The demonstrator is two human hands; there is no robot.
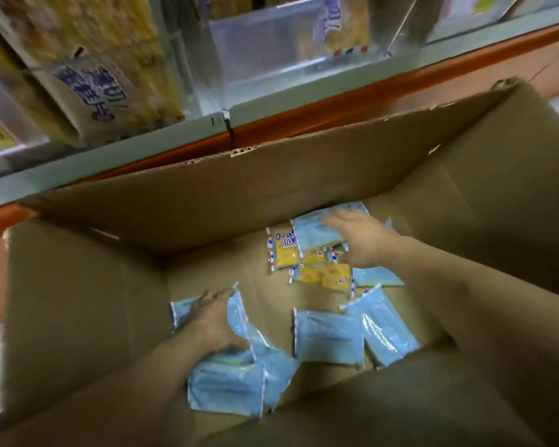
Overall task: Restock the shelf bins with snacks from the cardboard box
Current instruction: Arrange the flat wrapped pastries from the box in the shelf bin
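Your left hand (212, 321) curls round a blue packet (236, 312); your right hand (357, 235) lies spread on another. Gather several per hand inside the cardboard box (78, 301) before lifting.

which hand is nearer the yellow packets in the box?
Right. The right hand reaches over the yellow packets, fingers on a blue packet; the left hand grips blue packets nearer the camera.

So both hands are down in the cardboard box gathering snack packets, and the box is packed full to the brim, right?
Not quite. Both hands, left and right, are down in the cardboard box on snack packets, but the head view shows it nearly empty: a few packets scattered over the bare bottom.
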